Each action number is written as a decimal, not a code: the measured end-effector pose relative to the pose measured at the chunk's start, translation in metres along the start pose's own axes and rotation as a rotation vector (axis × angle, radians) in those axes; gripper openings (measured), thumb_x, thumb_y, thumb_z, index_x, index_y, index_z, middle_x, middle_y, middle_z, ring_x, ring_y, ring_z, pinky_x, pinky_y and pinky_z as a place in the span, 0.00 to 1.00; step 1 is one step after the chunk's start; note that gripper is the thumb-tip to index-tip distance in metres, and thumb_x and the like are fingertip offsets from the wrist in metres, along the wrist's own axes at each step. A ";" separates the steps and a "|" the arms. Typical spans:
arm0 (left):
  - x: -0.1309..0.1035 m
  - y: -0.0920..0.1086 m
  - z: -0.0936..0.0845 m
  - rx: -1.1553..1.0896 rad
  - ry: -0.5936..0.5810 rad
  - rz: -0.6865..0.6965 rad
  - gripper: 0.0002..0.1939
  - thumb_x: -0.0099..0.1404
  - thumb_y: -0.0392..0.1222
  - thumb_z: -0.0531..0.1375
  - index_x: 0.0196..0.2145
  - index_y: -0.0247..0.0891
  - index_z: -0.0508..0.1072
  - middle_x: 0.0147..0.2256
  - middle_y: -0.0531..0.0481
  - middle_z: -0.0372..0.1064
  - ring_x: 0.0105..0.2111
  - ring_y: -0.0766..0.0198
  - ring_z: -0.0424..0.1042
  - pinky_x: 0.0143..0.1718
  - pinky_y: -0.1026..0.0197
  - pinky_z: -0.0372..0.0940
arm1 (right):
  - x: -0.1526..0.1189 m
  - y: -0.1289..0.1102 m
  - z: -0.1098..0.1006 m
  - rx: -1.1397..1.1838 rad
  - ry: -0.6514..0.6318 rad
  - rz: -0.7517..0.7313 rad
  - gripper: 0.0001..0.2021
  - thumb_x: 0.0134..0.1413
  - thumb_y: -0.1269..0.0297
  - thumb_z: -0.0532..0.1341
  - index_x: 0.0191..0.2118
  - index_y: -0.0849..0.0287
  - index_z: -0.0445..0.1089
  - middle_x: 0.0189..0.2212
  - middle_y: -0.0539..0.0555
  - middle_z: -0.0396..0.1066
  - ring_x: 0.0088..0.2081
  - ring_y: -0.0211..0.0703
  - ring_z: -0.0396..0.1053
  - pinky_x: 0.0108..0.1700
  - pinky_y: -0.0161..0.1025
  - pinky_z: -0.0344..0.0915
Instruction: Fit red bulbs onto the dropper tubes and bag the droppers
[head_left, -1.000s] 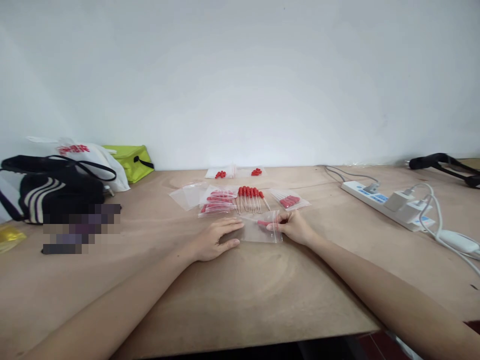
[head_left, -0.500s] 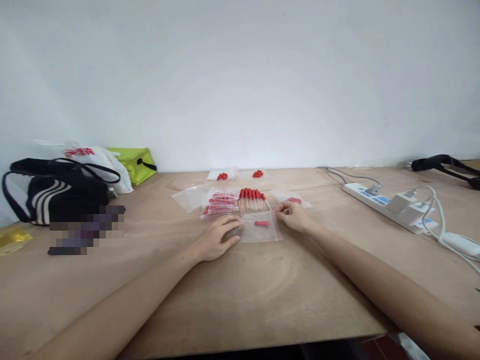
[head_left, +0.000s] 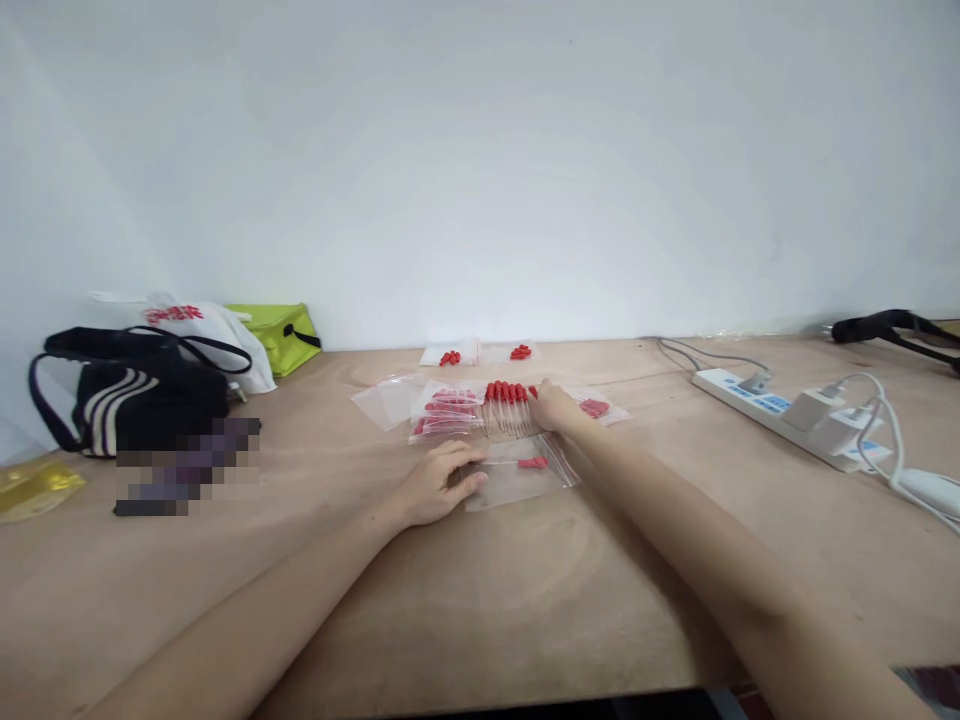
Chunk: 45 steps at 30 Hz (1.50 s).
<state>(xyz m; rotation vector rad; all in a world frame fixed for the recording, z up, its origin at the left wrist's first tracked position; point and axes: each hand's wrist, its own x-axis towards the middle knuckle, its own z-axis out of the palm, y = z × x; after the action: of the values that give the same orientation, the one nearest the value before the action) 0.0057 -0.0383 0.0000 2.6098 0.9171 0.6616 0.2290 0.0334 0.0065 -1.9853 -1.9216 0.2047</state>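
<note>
A clear zip bag (head_left: 517,485) with one red-tipped stick in it lies flat on the table. My left hand (head_left: 442,482) rests at its left edge, fingers apart. Beyond the bag is a row of red-tipped sticks (head_left: 507,405). My right hand (head_left: 553,408) is at the row's right end, its fingers closed around a red-tipped stick. Left of the row sits a pile of filled bags (head_left: 448,410), with flat, unfilled bags (head_left: 386,400) beside it. More bags holding red pieces (head_left: 596,408) lie to the right, partly behind my right hand.
Two bags with small red pieces (head_left: 450,358) (head_left: 520,352) lie near the wall. On the left are a black bag (head_left: 150,400), a white bag (head_left: 247,350) and a green box (head_left: 281,335). A power strip (head_left: 780,415) with chargers and cables occupies the right.
My right hand has moved from the bag's right edge up and left to the row, closing on the end stick. The bag has turned slightly. The view has shifted a little.
</note>
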 end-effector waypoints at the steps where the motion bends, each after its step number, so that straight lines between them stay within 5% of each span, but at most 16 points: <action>1: 0.000 -0.001 0.001 -0.004 0.004 -0.001 0.14 0.61 0.42 0.52 0.43 0.36 0.68 0.38 0.45 0.67 0.38 0.61 0.66 0.40 0.60 0.62 | -0.002 0.004 -0.004 0.018 0.033 -0.024 0.19 0.45 0.71 0.54 0.46 0.69 0.59 0.37 0.68 0.67 0.39 0.52 0.67 0.36 0.40 0.61; 6: 0.000 -0.002 0.003 -0.024 -0.021 -0.006 0.15 0.60 0.41 0.54 0.45 0.36 0.68 0.43 0.46 0.68 0.41 0.61 0.67 0.43 0.60 0.61 | -0.030 0.042 -0.022 0.467 0.306 -0.074 0.30 0.45 0.70 0.50 0.56 0.67 0.40 0.27 0.53 0.65 0.26 0.41 0.66 0.31 0.39 0.63; 9: 0.000 -0.001 0.002 -0.019 -0.032 -0.018 0.16 0.60 0.41 0.54 0.46 0.36 0.67 0.44 0.46 0.67 0.43 0.61 0.67 0.45 0.59 0.61 | -0.052 0.058 -0.017 0.807 0.326 0.081 0.30 0.45 0.63 0.51 0.55 0.63 0.40 0.23 0.46 0.60 0.18 0.36 0.62 0.21 0.35 0.61; 14: 0.001 -0.002 0.003 -0.007 -0.033 -0.018 0.17 0.60 0.41 0.54 0.46 0.36 0.67 0.45 0.46 0.67 0.45 0.60 0.66 0.46 0.59 0.60 | -0.073 0.057 -0.003 1.045 0.393 0.141 0.27 0.43 0.60 0.55 0.49 0.58 0.45 0.21 0.43 0.58 0.19 0.35 0.63 0.22 0.34 0.62; 22: 0.001 0.000 0.002 -0.002 -0.036 -0.025 0.16 0.60 0.41 0.53 0.46 0.37 0.67 0.45 0.46 0.67 0.44 0.60 0.67 0.45 0.59 0.61 | -0.073 0.046 0.002 1.183 0.415 0.145 0.23 0.42 0.59 0.58 0.44 0.55 0.48 0.23 0.43 0.61 0.19 0.34 0.63 0.23 0.35 0.64; 28: 0.001 0.000 0.002 0.009 -0.035 -0.038 0.18 0.60 0.41 0.54 0.48 0.38 0.65 0.46 0.46 0.66 0.45 0.59 0.66 0.47 0.57 0.60 | -0.081 0.031 0.006 1.444 0.234 0.178 0.15 0.42 0.57 0.58 0.35 0.55 0.52 0.20 0.44 0.63 0.21 0.35 0.66 0.27 0.36 0.65; 37: 0.001 0.001 0.002 0.027 -0.049 -0.061 0.21 0.60 0.43 0.53 0.51 0.39 0.61 0.51 0.47 0.62 0.50 0.59 0.62 0.50 0.54 0.58 | -0.091 0.026 -0.001 1.277 -0.153 0.100 0.14 0.33 0.60 0.65 0.27 0.61 0.62 0.21 0.45 0.65 0.20 0.29 0.60 0.24 0.30 0.58; 45: 0.000 -0.001 0.002 0.025 -0.052 -0.046 0.19 0.60 0.43 0.53 0.50 0.38 0.63 0.50 0.46 0.62 0.50 0.59 0.61 0.51 0.54 0.57 | -0.082 0.030 0.010 1.097 -0.011 0.123 0.10 0.37 0.63 0.62 0.25 0.58 0.59 0.18 0.46 0.65 0.19 0.34 0.63 0.20 0.32 0.60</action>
<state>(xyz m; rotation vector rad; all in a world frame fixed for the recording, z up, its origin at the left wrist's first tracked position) 0.0069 -0.0378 -0.0020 2.6060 0.9729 0.5717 0.2483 -0.0460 -0.0258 -1.3041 -1.2069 1.0365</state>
